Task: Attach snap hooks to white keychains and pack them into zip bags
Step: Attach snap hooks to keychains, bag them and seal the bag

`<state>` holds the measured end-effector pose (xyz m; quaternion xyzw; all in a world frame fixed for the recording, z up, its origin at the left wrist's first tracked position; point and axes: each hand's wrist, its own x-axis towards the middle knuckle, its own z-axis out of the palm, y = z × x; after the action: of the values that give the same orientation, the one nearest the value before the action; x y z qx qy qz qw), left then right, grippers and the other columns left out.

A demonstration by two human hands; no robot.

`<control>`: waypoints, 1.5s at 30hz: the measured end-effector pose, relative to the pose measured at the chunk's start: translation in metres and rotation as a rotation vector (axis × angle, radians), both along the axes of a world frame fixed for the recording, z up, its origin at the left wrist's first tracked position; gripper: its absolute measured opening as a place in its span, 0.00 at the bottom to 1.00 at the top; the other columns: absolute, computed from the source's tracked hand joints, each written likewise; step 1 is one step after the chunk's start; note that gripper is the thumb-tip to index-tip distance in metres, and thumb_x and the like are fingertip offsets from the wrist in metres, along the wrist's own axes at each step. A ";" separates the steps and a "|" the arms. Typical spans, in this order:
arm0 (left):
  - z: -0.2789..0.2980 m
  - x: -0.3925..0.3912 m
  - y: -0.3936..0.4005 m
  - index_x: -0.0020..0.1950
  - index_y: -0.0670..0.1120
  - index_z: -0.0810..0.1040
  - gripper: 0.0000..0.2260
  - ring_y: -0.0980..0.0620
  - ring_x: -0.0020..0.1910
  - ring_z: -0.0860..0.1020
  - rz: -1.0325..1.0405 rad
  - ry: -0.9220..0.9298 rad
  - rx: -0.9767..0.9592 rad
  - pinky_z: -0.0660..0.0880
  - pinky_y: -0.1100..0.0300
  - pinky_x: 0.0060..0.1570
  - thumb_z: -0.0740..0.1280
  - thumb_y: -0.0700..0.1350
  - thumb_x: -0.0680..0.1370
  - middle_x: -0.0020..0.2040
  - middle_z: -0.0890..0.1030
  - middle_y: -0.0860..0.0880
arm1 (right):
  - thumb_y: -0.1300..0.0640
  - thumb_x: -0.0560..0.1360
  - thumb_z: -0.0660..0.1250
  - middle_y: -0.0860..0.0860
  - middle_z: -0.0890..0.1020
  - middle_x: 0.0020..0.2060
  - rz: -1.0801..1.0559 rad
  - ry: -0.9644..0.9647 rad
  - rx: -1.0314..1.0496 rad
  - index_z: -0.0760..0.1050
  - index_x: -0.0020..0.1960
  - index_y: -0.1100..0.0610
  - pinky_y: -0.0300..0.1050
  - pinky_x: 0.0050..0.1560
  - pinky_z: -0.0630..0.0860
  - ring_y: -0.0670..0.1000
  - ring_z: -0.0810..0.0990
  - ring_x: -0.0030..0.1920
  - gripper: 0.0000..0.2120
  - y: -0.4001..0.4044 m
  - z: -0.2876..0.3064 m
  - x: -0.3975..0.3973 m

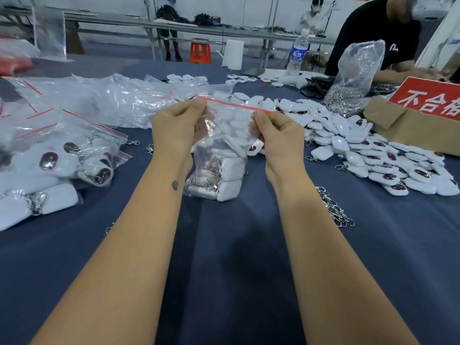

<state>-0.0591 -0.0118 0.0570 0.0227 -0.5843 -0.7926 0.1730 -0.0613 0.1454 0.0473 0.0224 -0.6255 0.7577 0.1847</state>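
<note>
A clear zip bag [224, 135] with a red seal strip hangs above the blue table, several white keychains with snap hooks [219, 178] lying in its bottom. My left hand [176, 125] pinches the bag's top left corner. My right hand [276, 131] pinches the top right end of the seal strip. A heap of loose white keychains [361, 150] spreads to the right. Loose snap hooks [333, 207] lie beside my right forearm.
Filled zip bags [62, 158] and empty bags [107, 98] lie at the left. A brown cardboard box [408, 128] with a red sign stands at the right, a clear bag of metal hooks [348, 95] behind it. A person in black works at the far right beside a water bottle [297, 56].
</note>
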 end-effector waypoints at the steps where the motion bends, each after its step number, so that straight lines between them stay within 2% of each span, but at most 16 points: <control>1: 0.000 0.000 0.001 0.32 0.48 0.84 0.14 0.57 0.30 0.79 0.029 0.007 0.015 0.78 0.64 0.34 0.71 0.41 0.78 0.32 0.83 0.51 | 0.63 0.78 0.68 0.46 0.81 0.28 -0.008 0.004 0.005 0.81 0.42 0.59 0.34 0.38 0.75 0.42 0.77 0.30 0.06 0.000 -0.001 0.000; 6: -0.002 0.002 0.008 0.40 0.43 0.82 0.08 0.55 0.31 0.79 0.030 0.078 0.143 0.80 0.61 0.39 0.68 0.37 0.79 0.31 0.82 0.51 | 0.64 0.77 0.68 0.49 0.82 0.31 0.097 0.021 -0.130 0.81 0.43 0.60 0.37 0.40 0.76 0.45 0.79 0.33 0.06 -0.003 -0.003 0.002; 9: -0.005 0.006 0.011 0.35 0.47 0.85 0.13 0.55 0.33 0.80 -0.001 0.113 0.146 0.80 0.60 0.42 0.68 0.39 0.79 0.33 0.82 0.51 | 0.66 0.76 0.69 0.48 0.82 0.30 0.152 0.035 -0.138 0.81 0.43 0.61 0.36 0.41 0.76 0.45 0.79 0.33 0.05 -0.004 -0.006 0.003; 11: -0.008 0.008 0.011 0.35 0.48 0.85 0.12 0.54 0.36 0.80 -0.040 0.113 0.130 0.80 0.60 0.46 0.70 0.40 0.77 0.35 0.83 0.50 | 0.67 0.76 0.69 0.48 0.82 0.30 0.141 0.052 -0.147 0.80 0.42 0.61 0.36 0.41 0.76 0.45 0.79 0.33 0.05 -0.004 -0.007 0.003; 16: -0.015 0.008 0.009 0.40 0.46 0.83 0.05 0.56 0.38 0.80 -0.066 0.080 0.055 0.78 0.64 0.43 0.72 0.39 0.76 0.35 0.83 0.52 | 0.70 0.75 0.68 0.49 0.82 0.30 0.191 0.058 -0.279 0.80 0.39 0.60 0.37 0.40 0.77 0.46 0.79 0.33 0.08 -0.005 -0.007 0.001; 22: -0.014 0.004 0.014 0.45 0.41 0.80 0.05 0.56 0.36 0.79 -0.030 0.138 0.151 0.77 0.64 0.46 0.69 0.32 0.76 0.33 0.82 0.52 | 0.70 0.74 0.69 0.49 0.83 0.31 0.248 0.056 -0.293 0.81 0.41 0.61 0.36 0.38 0.77 0.45 0.79 0.33 0.06 -0.012 -0.009 -0.001; 24: -0.013 0.005 0.016 0.43 0.41 0.81 0.06 0.56 0.35 0.79 -0.053 0.130 0.211 0.77 0.65 0.44 0.68 0.31 0.76 0.32 0.82 0.51 | 0.70 0.74 0.69 0.48 0.83 0.30 0.218 0.065 -0.271 0.80 0.42 0.62 0.36 0.38 0.76 0.44 0.79 0.32 0.05 -0.012 -0.009 -0.002; 26: -0.012 0.006 0.017 0.36 0.44 0.83 0.08 0.56 0.34 0.79 -0.102 0.094 0.250 0.77 0.66 0.41 0.71 0.34 0.74 0.33 0.82 0.50 | 0.70 0.74 0.70 0.47 0.83 0.31 0.195 0.082 -0.240 0.80 0.42 0.61 0.36 0.39 0.76 0.43 0.79 0.33 0.06 -0.011 -0.009 -0.003; 29: -0.013 0.007 0.019 0.30 0.48 0.84 0.09 0.50 0.40 0.77 -0.138 0.048 0.123 0.75 0.57 0.51 0.74 0.41 0.71 0.36 0.82 0.47 | 0.69 0.73 0.70 0.48 0.84 0.32 0.212 0.077 -0.223 0.81 0.40 0.59 0.37 0.40 0.77 0.45 0.80 0.34 0.07 -0.011 -0.010 -0.002; 31: -0.014 0.007 0.020 0.31 0.48 0.84 0.09 0.49 0.40 0.77 -0.109 0.065 0.096 0.74 0.53 0.53 0.74 0.41 0.72 0.34 0.82 0.48 | 0.69 0.73 0.70 0.50 0.84 0.31 0.270 0.056 -0.263 0.81 0.40 0.60 0.38 0.38 0.77 0.45 0.80 0.33 0.06 -0.011 -0.010 0.000; 34: -0.016 0.007 0.022 0.35 0.46 0.82 0.08 0.51 0.37 0.78 -0.087 0.105 0.080 0.77 0.55 0.49 0.72 0.39 0.74 0.33 0.82 0.50 | 0.68 0.73 0.71 0.50 0.83 0.31 0.309 0.023 -0.263 0.81 0.41 0.61 0.36 0.34 0.76 0.45 0.80 0.31 0.05 -0.011 -0.009 0.002; 36: -0.017 0.009 0.024 0.37 0.44 0.82 0.05 0.47 0.40 0.78 -0.117 0.109 0.100 0.77 0.53 0.48 0.73 0.40 0.73 0.35 0.82 0.46 | 0.69 0.73 0.71 0.49 0.83 0.30 0.282 0.018 -0.247 0.80 0.40 0.61 0.36 0.34 0.75 0.45 0.80 0.31 0.05 -0.010 -0.009 0.001; 39: -0.017 0.010 0.026 0.39 0.43 0.82 0.03 0.48 0.38 0.80 -0.170 0.093 0.091 0.77 0.56 0.41 0.75 0.39 0.71 0.35 0.83 0.46 | 0.69 0.74 0.70 0.50 0.83 0.32 0.256 0.031 -0.226 0.80 0.41 0.61 0.44 0.44 0.79 0.48 0.81 0.36 0.06 -0.011 -0.010 0.001; 41: -0.017 0.010 0.028 0.41 0.41 0.82 0.02 0.54 0.34 0.81 -0.172 0.127 0.037 0.77 0.62 0.36 0.73 0.37 0.73 0.33 0.84 0.50 | 0.69 0.74 0.70 0.52 0.84 0.34 0.253 0.039 -0.236 0.80 0.42 0.61 0.48 0.48 0.80 0.50 0.82 0.38 0.05 -0.012 -0.011 0.002; 43: -0.017 0.010 0.028 0.44 0.39 0.81 0.01 0.56 0.34 0.82 -0.169 0.161 0.015 0.77 0.64 0.37 0.72 0.36 0.75 0.34 0.84 0.50 | 0.69 0.74 0.70 0.50 0.84 0.33 0.266 0.055 -0.231 0.81 0.41 0.60 0.43 0.43 0.79 0.48 0.82 0.37 0.06 -0.012 -0.011 0.003; 45: -0.017 0.010 0.026 0.47 0.35 0.81 0.04 0.52 0.39 0.83 -0.177 0.171 0.023 0.78 0.61 0.40 0.71 0.36 0.75 0.38 0.85 0.46 | 0.68 0.73 0.72 0.50 0.85 0.34 0.274 0.065 -0.193 0.81 0.43 0.60 0.41 0.42 0.79 0.48 0.83 0.38 0.04 -0.013 -0.011 0.004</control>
<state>-0.0492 0.0143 0.0403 -0.0946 -0.5579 -0.8105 0.1515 -0.0572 0.1328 0.0367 0.1142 -0.5348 0.8311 0.1008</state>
